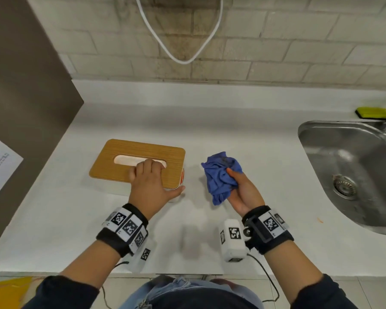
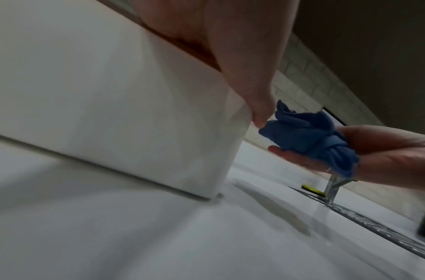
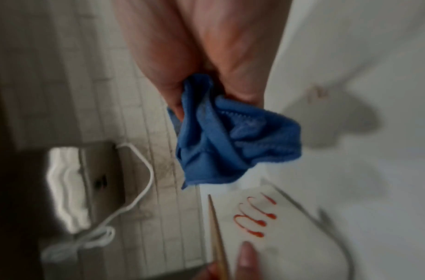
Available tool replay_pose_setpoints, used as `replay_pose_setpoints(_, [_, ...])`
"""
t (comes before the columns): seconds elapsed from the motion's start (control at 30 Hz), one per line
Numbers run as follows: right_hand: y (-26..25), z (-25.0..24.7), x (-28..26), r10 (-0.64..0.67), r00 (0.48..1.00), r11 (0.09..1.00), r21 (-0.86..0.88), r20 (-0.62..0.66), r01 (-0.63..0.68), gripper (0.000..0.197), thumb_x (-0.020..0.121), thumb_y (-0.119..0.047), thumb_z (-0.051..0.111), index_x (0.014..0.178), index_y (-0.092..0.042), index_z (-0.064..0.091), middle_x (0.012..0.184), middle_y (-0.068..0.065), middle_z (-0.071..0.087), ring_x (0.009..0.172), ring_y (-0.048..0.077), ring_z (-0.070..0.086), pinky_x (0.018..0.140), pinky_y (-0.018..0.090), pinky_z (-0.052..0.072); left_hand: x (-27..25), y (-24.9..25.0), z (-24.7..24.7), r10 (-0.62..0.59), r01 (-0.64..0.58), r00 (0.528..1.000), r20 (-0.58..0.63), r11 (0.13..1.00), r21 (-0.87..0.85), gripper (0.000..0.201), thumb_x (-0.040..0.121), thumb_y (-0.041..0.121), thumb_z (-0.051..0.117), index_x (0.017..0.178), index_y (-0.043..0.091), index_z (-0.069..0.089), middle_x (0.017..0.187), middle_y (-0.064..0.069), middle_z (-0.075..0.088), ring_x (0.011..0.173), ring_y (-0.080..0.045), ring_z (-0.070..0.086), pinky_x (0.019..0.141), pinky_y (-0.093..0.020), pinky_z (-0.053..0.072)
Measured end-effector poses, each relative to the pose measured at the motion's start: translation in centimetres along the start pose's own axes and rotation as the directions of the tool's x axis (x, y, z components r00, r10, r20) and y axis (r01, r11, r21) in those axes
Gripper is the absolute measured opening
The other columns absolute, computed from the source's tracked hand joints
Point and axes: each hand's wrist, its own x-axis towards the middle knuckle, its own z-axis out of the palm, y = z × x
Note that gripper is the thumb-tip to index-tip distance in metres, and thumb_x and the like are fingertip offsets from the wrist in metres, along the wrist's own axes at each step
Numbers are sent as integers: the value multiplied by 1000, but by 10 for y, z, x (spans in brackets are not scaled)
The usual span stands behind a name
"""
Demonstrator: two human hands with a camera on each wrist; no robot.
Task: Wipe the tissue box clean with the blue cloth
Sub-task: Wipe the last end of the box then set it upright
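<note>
Blue cloth [image 1: 221, 175] in right hand [image 1: 243, 192], beside tissue box [image 1: 125, 161].

White countertop [image 1: 232, 130]: fills mid-frame. Tissue box [image 1: 120, 161], wooden lid, white sides, stands left of centre. Steel sink [image 1: 321, 139] set in at right edge. Yellow-green sponge [image 1: 372, 113] at upper right.

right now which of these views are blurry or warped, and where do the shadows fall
Head view: sharp, wide-angle bending at the edges, soft shadows under both hands on the counter. Left wrist view: dim, motion-smeared tissue box. Right wrist view: blurriest; blue cloth soft, its shadow on the counter.
</note>
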Motion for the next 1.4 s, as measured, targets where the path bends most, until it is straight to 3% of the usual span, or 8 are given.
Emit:
replay_pose_setpoints(0.1, [4, 0, 1, -88, 989, 962, -269, -117, 53, 26, 93, -6, 43, 115, 1, 55, 112, 19, 62, 103, 31, 61, 79, 30, 56, -1, -3, -9, -15, 14, 999, -33, 999, -36, 72, 59, 75, 47, 100, 16, 52, 101, -4, 56, 98, -26, 48, 84, -38, 19])
replay_pose_setpoints(0.23, [5, 17, 6, -248, 937, 880, -462, -247, 111, 33, 83, -8, 53, 109, 12, 49, 106, 29, 58, 99, 45, 59, 80, 46, 51, 2, -14, -47, -67, 25, 989, -130, 953, -301, 57, 66, 67, 45, 98, 21, 52, 104, 4, 55, 99, -16, 46, 89, -36, 19])
replay_pose_setpoints(0.37, [-2, 72, 0, -451, 888, 787, -510, -94, 346, 38, 84, -13, 52, 119, -2, 45, 105, 16, 62, 83, 21, 65, 64, 30, 54, 4, -38, -66, -67, -13, 991, -116, 812, -584, 44, 72, 58, 36, 95, 22, 49, 97, 10, 52, 96, 12, 38, 84, -33, 23])
replay_pose_setpoints(0.47, [10, 113, -4, -526, 845, 687, -536, 99, 490, 40, 91, 2, 46, 129, -7, 39, 121, 8, 57, 102, 4, 60, 85, 20, 51, 10, -55, -67, -35, -20, 997, -71, 762, -647, 38, 75, 57, 33, 91, 27, 51, 93, 11, 55, 98, -18, 47, 86, -36, 34])
replay_pose_setpoints(0.67, [50, 146, 13, -486, 841, 502, -711, 239, 493, 61, 86, -15, 40, 123, -62, 33, 149, 4, 32, 136, 35, 32, 109, 60, 26, 20, -75, -75, -44, 11, 999, -21, 623, -782, 36, 77, 55, 36, 88, 25, 53, 92, -1, 58, 86, -18, 54, 76, -33, 41])
replay_pose_setpoints(0.93, [49, 169, 14, -415, 699, 237, -673, 582, 701, 43, 86, -17, 39, 128, -16, 49, 140, -4, 43, 141, 13, 21, 118, 44, 7, 27, -86, -72, -48, 6, 999, -20, 481, -877, 63, 74, 75, 41, 91, 16, 55, 92, -12, 59, 85, -23, 55, 78, -37, 42])
replay_pose_setpoints(1.03, [53, 177, 3, -281, 622, 231, -577, 731, 783, 38, 88, -15, 37, 119, -6, 56, 132, 1, 51, 139, 15, 26, 117, 42, 8, 37, -96, -65, -64, 44, 998, 18, 427, -903, 63, 71, 78, 43, 89, 19, 55, 85, 10, 70, 84, 4, 60, 80, -25, 44])
replay_pose_setpoints(1.4, [9, 131, 1, -88, 621, 280, -579, 779, 765, 31, 69, 4, 42, 75, -12, 68, 93, -1, 70, 104, 18, 61, 104, 31, 32, 41, -100, -72, -138, 119, 988, 68, 406, -906, 76, 50, 92, 44, 85, 25, 54, 75, 23, 69, 72, 6, 60, 68, -13, 46])
